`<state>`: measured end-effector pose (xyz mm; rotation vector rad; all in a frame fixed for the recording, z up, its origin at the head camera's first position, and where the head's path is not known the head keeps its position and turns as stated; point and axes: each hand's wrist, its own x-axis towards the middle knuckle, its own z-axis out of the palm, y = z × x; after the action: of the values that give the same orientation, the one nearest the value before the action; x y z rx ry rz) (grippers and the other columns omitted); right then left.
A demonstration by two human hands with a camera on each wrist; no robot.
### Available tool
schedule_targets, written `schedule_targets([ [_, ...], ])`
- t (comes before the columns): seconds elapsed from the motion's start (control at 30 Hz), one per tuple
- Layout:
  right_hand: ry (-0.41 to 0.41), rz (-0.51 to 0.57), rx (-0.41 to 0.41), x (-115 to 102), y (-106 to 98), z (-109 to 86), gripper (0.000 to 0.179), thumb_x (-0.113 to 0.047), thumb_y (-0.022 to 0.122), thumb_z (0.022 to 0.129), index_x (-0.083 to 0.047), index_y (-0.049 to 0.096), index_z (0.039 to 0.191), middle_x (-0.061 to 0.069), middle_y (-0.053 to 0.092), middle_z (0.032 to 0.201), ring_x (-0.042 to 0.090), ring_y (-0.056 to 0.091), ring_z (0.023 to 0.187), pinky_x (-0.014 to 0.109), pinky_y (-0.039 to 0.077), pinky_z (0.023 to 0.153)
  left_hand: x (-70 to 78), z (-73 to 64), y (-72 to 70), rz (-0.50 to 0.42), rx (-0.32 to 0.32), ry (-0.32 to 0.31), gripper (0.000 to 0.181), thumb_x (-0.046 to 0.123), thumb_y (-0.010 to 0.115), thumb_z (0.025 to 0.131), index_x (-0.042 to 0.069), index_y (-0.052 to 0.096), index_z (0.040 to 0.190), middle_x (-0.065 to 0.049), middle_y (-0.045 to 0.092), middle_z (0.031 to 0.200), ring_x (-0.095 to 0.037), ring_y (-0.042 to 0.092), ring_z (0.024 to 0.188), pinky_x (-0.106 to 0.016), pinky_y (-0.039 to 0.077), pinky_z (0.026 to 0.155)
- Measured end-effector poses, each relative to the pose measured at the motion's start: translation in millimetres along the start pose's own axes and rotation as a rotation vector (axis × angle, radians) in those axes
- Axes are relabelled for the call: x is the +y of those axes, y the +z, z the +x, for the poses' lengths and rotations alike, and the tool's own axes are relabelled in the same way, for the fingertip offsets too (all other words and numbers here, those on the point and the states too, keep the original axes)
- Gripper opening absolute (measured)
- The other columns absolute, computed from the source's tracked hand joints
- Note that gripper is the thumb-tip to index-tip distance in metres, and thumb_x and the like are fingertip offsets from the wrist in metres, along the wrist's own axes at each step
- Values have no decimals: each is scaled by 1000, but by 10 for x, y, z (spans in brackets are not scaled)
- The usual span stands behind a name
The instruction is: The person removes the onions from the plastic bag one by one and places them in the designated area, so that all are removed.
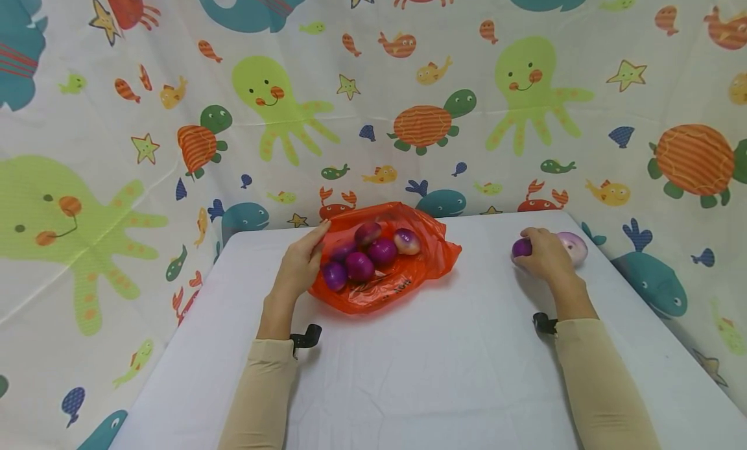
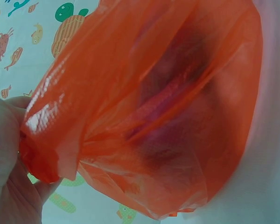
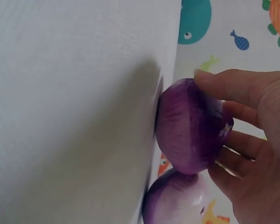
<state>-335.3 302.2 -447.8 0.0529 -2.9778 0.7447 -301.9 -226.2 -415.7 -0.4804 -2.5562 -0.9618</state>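
On the left, my left hand grips the rim of an orange-red plastic bag, its thumb and fingers around the bunched film in the left wrist view. The bag lies with its mouth toward me, and several purple onions show inside. At the right of the table, my right hand holds a purple onion between thumb and fingers; it appears to touch the tabletop. A second, paler onion sits against it, just right of the hand.
A white-covered table spreads under both arms. Behind it and along both sides hangs a cloth printed with sea animals. Black wrist straps with small cameras sit at both cuffs.
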Motion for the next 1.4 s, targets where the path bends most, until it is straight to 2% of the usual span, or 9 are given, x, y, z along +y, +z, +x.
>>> schedule_targets([
  [0.13,-41,-39,59,-74,14,22,62,-19,78,91,1,50,143,33,44,149,55,39,136,74,40,109,-2,-1,-2,-5,-4,-3,57,3,54,106,23,44,159,1,48,162,-25,46,150,-48,43,119],
  [0.3,-191,-56,270,-364,71,51,53,-18,76,92,2,57,137,29,54,142,51,46,134,69,40,113,0,0,-1,-7,-5,-3,56,4,54,107,22,45,159,1,48,161,-25,46,150,-48,43,119],
  [0.43,-318,25,406,-701,154,39,49,-15,77,93,0,59,136,24,60,137,44,52,131,63,45,113,-3,1,4,-15,-6,-4,57,3,54,106,23,45,159,0,49,161,-25,46,150,-48,43,119],
  [0.6,-464,122,449,-1112,263,-27,47,-12,78,92,-1,62,134,19,64,133,38,57,128,58,50,110,-10,-4,16,-14,-8,-8,56,4,54,107,22,45,159,-1,49,161,-25,46,150,-48,43,119],
  [0.73,-560,161,410,-1406,359,-70,47,-11,78,91,-2,62,134,17,64,133,36,57,129,57,51,111,-23,-1,29,-11,-6,0,57,3,54,106,22,45,159,0,49,161,-25,46,150,-47,44,119],
  [0.97,-611,155,279,-1780,561,-55,51,-14,80,91,-4,61,137,16,60,139,36,53,134,57,52,110,-32,1,23,-11,-5,8,57,3,55,106,21,45,159,-1,49,161,-26,47,150,-48,44,119],
  [1.17,-638,148,132,-1951,723,35,57,-20,78,93,-9,56,144,13,59,143,33,53,137,56,50,113,-4,-1,4,-8,-17,-8,57,4,53,107,22,44,160,1,48,162,-25,45,151,-47,43,120],
  [1.4,-631,47,-2,-2040,884,170,62,-16,77,94,-4,52,149,16,54,150,35,47,143,53,45,119,9,-1,-4,-7,-20,-13,58,4,54,107,25,43,160,1,48,162,-24,45,151,-47,43,120],
])
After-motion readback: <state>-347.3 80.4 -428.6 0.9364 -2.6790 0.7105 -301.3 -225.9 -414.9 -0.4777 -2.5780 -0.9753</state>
